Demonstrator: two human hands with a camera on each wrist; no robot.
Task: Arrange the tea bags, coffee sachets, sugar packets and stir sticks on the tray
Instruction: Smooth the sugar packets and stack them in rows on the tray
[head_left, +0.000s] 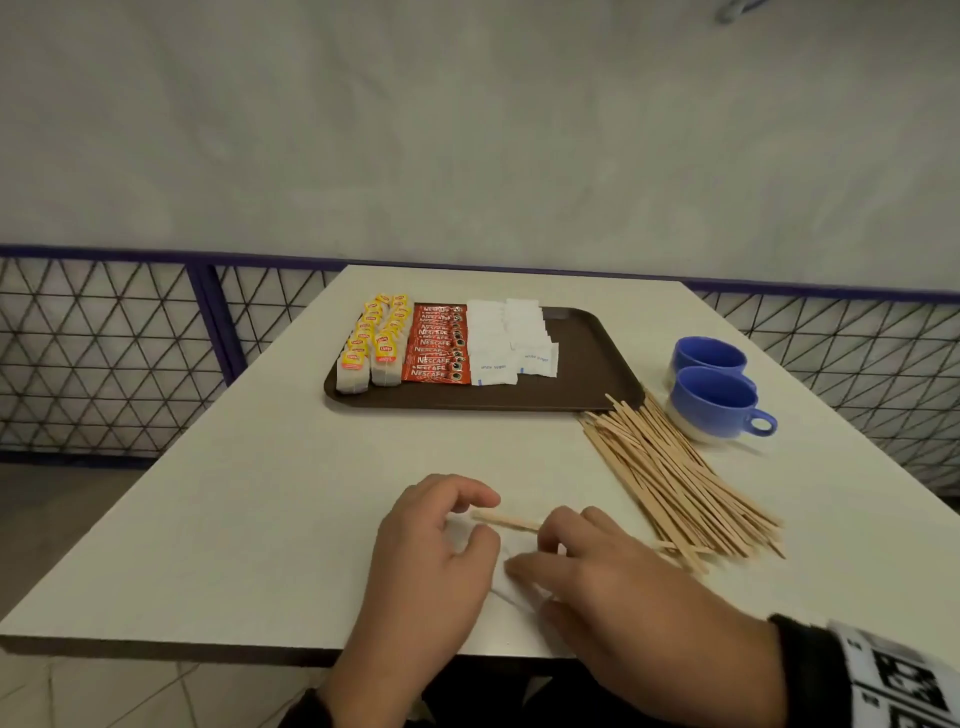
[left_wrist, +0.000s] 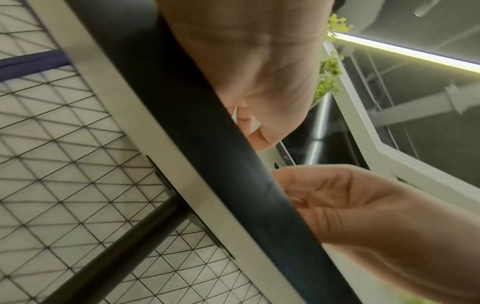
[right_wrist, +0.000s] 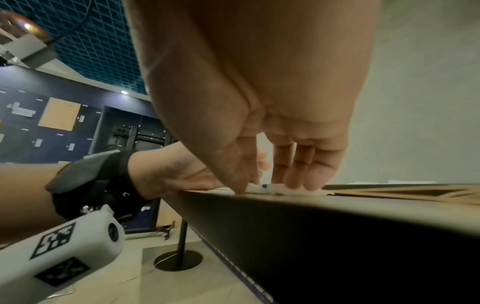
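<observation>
A brown tray (head_left: 587, 353) holds rows of yellow-tagged tea bags (head_left: 371, 348), red coffee sachets (head_left: 439, 345) and white sugar packets (head_left: 506, 338). A pile of wooden stir sticks (head_left: 670, 478) lies on the table at the tray's front right corner. Near the front edge, loose sugar packets (head_left: 506, 579) (right_wrist: 265, 186) lie under both hands, with one stir stick (head_left: 506, 521) across them. My left hand (head_left: 485, 519) curls thumb and forefinger round their left end. My right hand (head_left: 530, 548) (right_wrist: 272, 181) presses straight fingers down on them.
Two blue cups (head_left: 714, 402) stand right of the tray, behind the stick pile. The white table (head_left: 260, 519) backs onto a wire-mesh railing (head_left: 104, 353). The table's front edge lies just under my wrists (right_wrist: 285, 205).
</observation>
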